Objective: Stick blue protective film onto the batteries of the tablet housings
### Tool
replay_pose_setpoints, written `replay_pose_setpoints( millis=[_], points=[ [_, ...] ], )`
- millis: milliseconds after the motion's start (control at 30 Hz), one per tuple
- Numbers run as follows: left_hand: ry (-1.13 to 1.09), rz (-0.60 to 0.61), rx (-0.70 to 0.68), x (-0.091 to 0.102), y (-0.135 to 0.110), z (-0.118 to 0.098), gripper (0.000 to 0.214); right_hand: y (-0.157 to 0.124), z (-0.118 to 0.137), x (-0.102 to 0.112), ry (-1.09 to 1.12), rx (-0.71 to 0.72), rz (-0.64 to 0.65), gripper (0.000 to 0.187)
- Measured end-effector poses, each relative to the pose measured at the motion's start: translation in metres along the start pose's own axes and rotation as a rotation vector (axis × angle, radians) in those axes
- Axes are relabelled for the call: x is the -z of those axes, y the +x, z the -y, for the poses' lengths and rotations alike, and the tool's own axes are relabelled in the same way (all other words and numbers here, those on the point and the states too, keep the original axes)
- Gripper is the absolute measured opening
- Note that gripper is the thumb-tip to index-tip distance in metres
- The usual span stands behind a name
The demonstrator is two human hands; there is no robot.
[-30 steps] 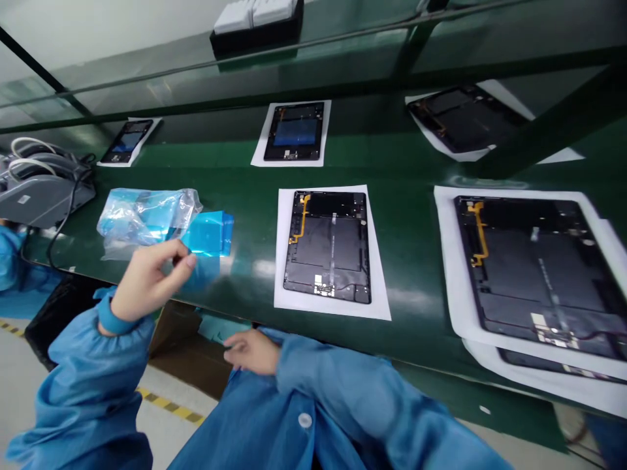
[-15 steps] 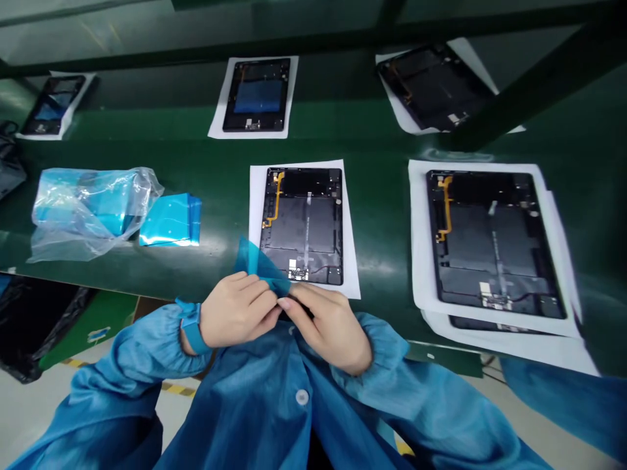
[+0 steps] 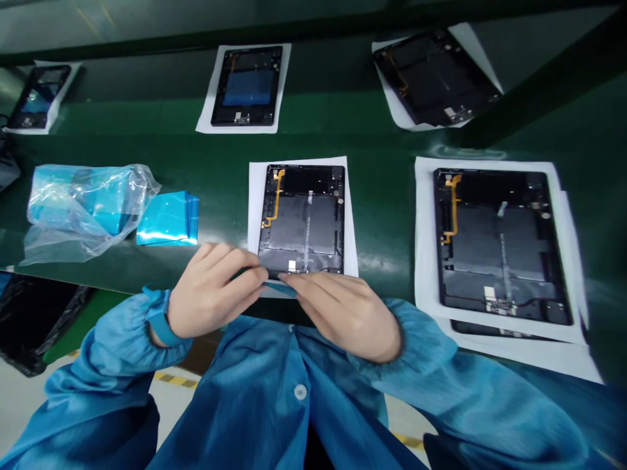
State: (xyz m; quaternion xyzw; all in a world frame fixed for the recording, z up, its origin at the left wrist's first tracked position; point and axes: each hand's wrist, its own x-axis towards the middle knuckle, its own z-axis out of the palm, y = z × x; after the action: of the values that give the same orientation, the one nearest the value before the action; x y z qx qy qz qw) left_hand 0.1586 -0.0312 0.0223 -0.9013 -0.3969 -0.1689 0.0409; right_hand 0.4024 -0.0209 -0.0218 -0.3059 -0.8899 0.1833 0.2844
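Observation:
An opened tablet [image 3: 304,225] with black innards and an orange ribbon cable lies on a white sheet [image 3: 253,196] in front of me. At its near edge, a narrow part of a blue film [image 3: 281,289] shows between my two hands; the rest is hidden. My left hand [image 3: 215,287] is closed, thumb and index finger pinched at the film's left end by the tablet's lower left corner. From the other side my right hand [image 3: 350,313] holds the film, its fingers pressed together and their tips at the tablet's near edge.
To the left lie a stack of blue films [image 3: 164,219] and a clear plastic bag [image 3: 88,202] holding more. Another opened tablet [image 3: 504,241] rests on stacked sheets at right. Further back are a tablet with a blue film [image 3: 247,88], a tilted tablet [image 3: 435,78] and another tablet [image 3: 39,98].
Both hands have moved apart, the left one leftward and up, the right one rightward. The blue film, raised as a wide triangle before, now shows only as a thin strip at the tablet's near edge.

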Motion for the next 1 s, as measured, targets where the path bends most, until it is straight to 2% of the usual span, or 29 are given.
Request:
replay_pose_setpoints(
  millis=[133, 233, 300, 367, 400, 467, 567, 667, 767, 1000],
  points=[
    [-0.2, 0.006, 0.029, -0.005, 0.01, 0.013, 0.003, 0.007, -0.005, 0.0, 0.051, -0.087, -0.115, 0.018],
    [-0.3, -0.015, 0.101, -0.012, 0.014, 0.024, 0.013, 0.011, -0.014, 0.0, 0.088, -0.181, -0.197, 0.008],
    [-0.352, -0.095, 0.269, -0.02, 0.018, 0.037, 0.022, 0.013, -0.026, 0.001, 0.131, -0.262, -0.26, 0.003],
    [-0.334, -0.132, 0.5, -0.033, 0.026, 0.053, 0.027, 0.015, -0.043, 0.003, 0.236, -0.404, -0.318, 0.01],
    [-0.291, -0.1, 0.595, -0.041, 0.032, 0.06, 0.03, 0.016, -0.053, 0.004, 0.314, -0.496, -0.341, 0.014],
    [-0.179, 0.067, 0.693, -0.06, 0.047, 0.072, 0.038, 0.018, -0.073, 0.005, 0.493, -0.675, -0.397, 0.024],
    [-0.022, 0.329, 0.712, -0.085, 0.071, 0.077, 0.04, 0.02, -0.097, 0.002, 0.725, -0.828, -0.469, 0.038],
    [0.05, 0.462, 0.727, -0.097, 0.086, 0.074, 0.036, 0.022, -0.108, -0.003, 0.86, -0.915, -0.456, 0.047],
    [0.052, 0.492, 0.731, -0.097, 0.087, 0.071, 0.038, 0.023, -0.11, -0.007, 0.902, -0.966, -0.43, 0.049],
    [0.045, 0.499, 0.712, -0.095, 0.076, 0.071, 0.035, 0.015, -0.115, -0.01, 0.854, -0.969, -0.348, 0.046]
  ],
)
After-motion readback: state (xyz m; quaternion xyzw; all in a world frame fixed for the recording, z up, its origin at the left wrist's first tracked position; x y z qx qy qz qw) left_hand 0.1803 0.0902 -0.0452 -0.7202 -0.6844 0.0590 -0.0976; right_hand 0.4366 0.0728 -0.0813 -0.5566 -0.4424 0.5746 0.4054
